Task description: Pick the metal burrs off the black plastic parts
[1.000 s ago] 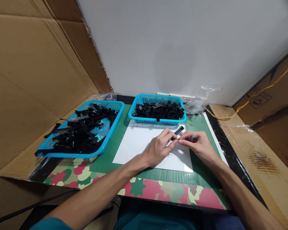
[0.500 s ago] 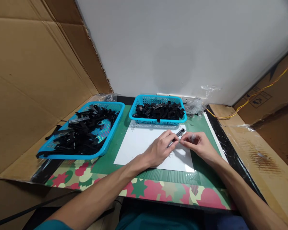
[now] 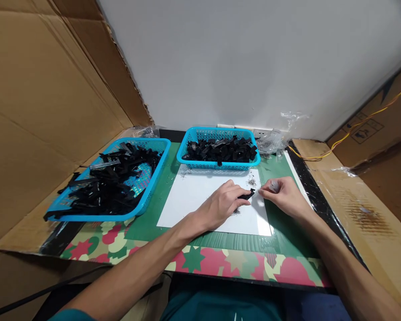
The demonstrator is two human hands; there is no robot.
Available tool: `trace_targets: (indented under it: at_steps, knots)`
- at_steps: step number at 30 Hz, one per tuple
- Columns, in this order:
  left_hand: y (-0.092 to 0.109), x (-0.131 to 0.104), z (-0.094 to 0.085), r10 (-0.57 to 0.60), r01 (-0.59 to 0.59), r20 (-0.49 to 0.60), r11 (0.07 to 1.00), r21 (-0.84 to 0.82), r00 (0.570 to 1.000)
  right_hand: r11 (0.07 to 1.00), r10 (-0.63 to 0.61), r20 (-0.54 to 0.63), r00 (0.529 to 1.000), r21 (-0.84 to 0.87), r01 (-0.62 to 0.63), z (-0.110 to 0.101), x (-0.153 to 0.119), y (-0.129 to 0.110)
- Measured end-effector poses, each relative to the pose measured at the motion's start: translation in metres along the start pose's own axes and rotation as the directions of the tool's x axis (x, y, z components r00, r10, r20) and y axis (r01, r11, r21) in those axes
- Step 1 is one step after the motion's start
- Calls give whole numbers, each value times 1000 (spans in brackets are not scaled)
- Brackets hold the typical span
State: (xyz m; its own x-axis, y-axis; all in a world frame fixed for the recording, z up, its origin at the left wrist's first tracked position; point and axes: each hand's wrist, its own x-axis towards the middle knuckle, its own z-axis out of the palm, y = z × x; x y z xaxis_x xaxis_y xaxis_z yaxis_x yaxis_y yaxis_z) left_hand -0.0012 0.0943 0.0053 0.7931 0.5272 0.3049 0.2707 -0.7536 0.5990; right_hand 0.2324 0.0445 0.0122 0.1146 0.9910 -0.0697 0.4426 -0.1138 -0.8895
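My left hand is closed on a black plastic part, low over a white sheet. The part's far end sticks out past the fingertips toward the right. Close by on the right, my right hand has thumb and forefinger pinched together; anything between the tips is too small to make out. A whitish, translucent bit shows at its fingers. Tiny thin pieces lie in a small heap on the sheet beyond the left fingertips. Another small pile is partly hidden by the left hand.
A blue basket of black plastic parts stands at the left, with another blue basket of similar parts at the back. Clear plastic wrap lies beside the back basket. Cardboard walls the left side; a yellow cable runs at right.
My right hand has drawn slightly away to the right from the black plastic part. The part is now turned and sits lower in my left hand, uncovering the small heap behind it.
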Motion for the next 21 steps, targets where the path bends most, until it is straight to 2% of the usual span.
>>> trace_targets:
  at_steps: [6, 15, 21]
  knots:
    - [0, 1, 1, 20, -21, 24, 999, 25, 1000, 995, -21, 45, 999, -95, 25, 9, 2, 5]
    - [0, 2, -2, 7, -5, -22, 998, 66, 1000, 971, -147, -11, 989, -194, 142, 13, -1, 6]
    - [-5, 2, 1, -2, 4, -37, 999, 40, 999, 968, -166, -31, 986, -197, 157, 15, -2, 8]
